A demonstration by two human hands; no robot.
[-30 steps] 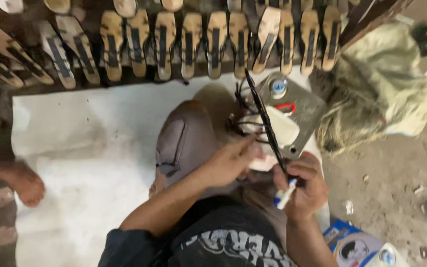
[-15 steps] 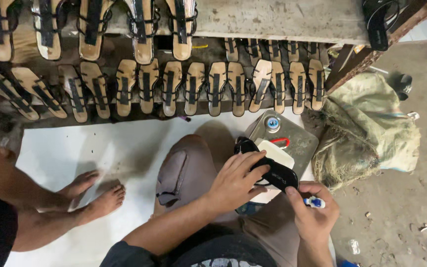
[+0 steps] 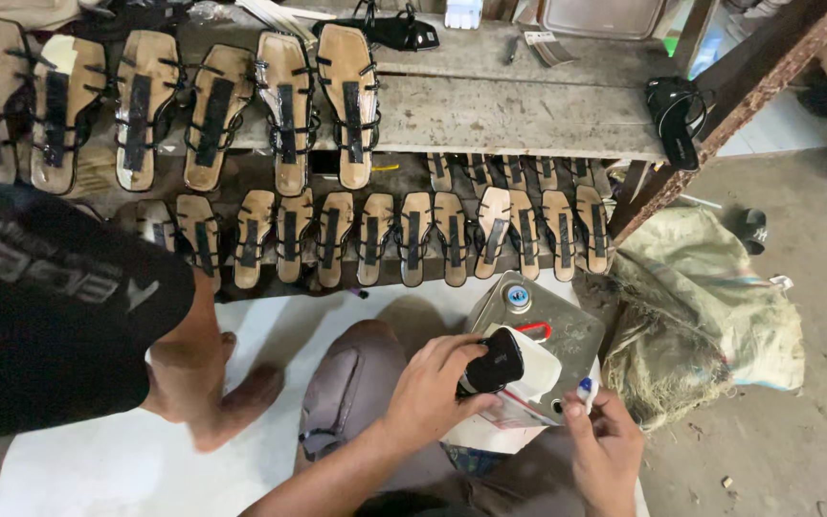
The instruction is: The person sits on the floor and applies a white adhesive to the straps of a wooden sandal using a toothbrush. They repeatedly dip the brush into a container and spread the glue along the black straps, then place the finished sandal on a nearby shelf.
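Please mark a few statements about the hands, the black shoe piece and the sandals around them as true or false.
1. The left hand grips a black shoe piece. True.
2. The right hand is empty. False: it pinches a small white and blue object between its fingers.
3. Rows of tan sandals with black straps lie on the low shelf ahead. True.
4. The metal can stands on the wooden bench. False: it sits low, just behind the hands.
5. Another person's bare foot rests on the white sheet to the left. True.
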